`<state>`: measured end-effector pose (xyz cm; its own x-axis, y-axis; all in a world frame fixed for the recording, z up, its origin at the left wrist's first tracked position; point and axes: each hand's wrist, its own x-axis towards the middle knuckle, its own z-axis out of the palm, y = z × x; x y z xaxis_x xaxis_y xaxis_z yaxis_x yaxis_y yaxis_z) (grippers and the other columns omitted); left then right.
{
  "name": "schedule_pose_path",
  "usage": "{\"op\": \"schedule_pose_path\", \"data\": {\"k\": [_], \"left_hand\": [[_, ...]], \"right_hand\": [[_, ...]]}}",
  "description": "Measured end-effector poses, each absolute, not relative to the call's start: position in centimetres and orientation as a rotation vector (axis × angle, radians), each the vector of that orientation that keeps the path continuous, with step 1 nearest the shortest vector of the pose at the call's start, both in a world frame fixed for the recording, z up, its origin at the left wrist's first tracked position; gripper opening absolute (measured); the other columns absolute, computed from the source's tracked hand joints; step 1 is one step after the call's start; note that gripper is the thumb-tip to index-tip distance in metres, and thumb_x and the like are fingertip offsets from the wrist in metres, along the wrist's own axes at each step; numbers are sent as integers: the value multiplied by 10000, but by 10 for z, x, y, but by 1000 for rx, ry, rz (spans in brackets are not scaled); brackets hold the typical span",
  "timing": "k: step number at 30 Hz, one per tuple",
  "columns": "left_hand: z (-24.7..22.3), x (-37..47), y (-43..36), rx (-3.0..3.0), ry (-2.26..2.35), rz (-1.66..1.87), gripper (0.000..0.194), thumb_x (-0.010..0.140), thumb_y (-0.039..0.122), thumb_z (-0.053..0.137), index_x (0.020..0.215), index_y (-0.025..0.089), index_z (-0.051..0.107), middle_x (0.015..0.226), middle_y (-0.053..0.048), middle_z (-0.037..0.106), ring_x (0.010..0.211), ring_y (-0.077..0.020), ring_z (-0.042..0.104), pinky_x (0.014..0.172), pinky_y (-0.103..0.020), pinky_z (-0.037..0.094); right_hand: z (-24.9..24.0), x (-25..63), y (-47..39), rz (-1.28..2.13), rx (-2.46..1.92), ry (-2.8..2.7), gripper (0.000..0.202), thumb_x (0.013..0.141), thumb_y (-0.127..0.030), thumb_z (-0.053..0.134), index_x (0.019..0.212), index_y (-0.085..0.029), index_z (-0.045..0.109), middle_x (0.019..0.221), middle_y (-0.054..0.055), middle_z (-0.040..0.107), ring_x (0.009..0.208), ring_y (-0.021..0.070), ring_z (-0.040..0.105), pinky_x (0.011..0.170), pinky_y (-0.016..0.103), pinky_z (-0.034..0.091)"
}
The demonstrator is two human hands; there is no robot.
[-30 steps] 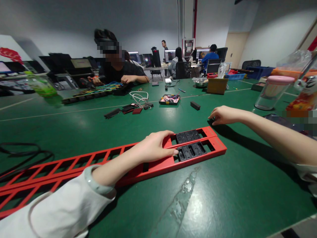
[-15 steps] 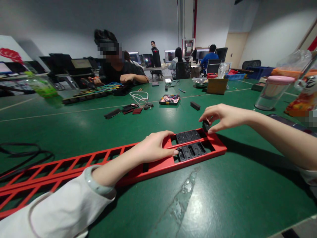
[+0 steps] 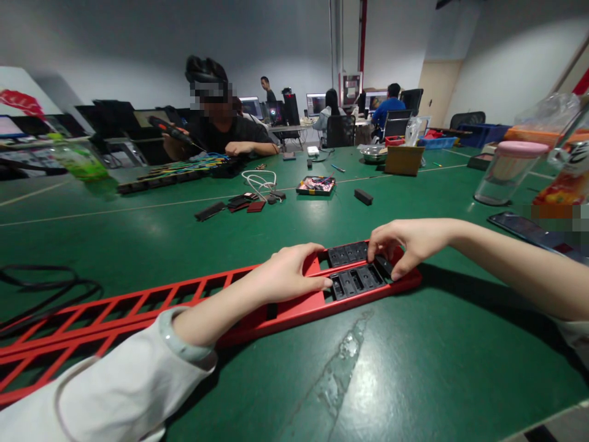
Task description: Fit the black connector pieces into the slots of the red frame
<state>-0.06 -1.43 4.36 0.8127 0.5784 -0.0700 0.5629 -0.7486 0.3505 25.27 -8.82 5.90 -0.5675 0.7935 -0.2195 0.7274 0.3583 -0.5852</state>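
A long red frame [image 3: 294,314] with two rows of slots runs from the left edge to the middle of the green table. Several small black modules [image 3: 352,282] sit side by side in both rows near its right end. My left hand [image 3: 292,273] grips the frame across its solid part, thumb and forefinger apart beside the left ends of the modules. Between the thumb and fingers of my right hand [image 3: 405,245] is a black module [image 3: 383,266], tilted in the right end of the near row. My fingers partly cover it and the far row's end.
Beyond the frame lie a black block [image 3: 363,196], a small tray of parts [image 3: 316,185] and dark red and black pieces [image 3: 239,202]. A phone [image 3: 529,228] and a pink-lidded cup [image 3: 508,172] stand right. Opposite, a person [image 3: 216,123] holds a tool over coloured wires.
My right hand has come down and toward me, bringing the black module from above the frame into the near row's right end. My left hand stays put. The person opposite has raised a tool.
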Motion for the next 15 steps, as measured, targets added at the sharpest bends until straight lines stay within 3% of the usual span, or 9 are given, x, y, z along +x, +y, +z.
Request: {"op": "schedule_pose_path", "data": {"k": [15], "left_hand": [[44, 1, -15, 2735, 865, 4, 587, 724, 492, 531, 1227, 202, 445, 1206, -57, 528, 1079, -235, 497, 898, -307, 382]], "right_hand": [[40, 260, -76, 1366, -1329, -2187, 456, 566, -330, 721, 927, -125, 533, 759, 0, 570, 656, 97, 519, 579, 207, 401]]}}
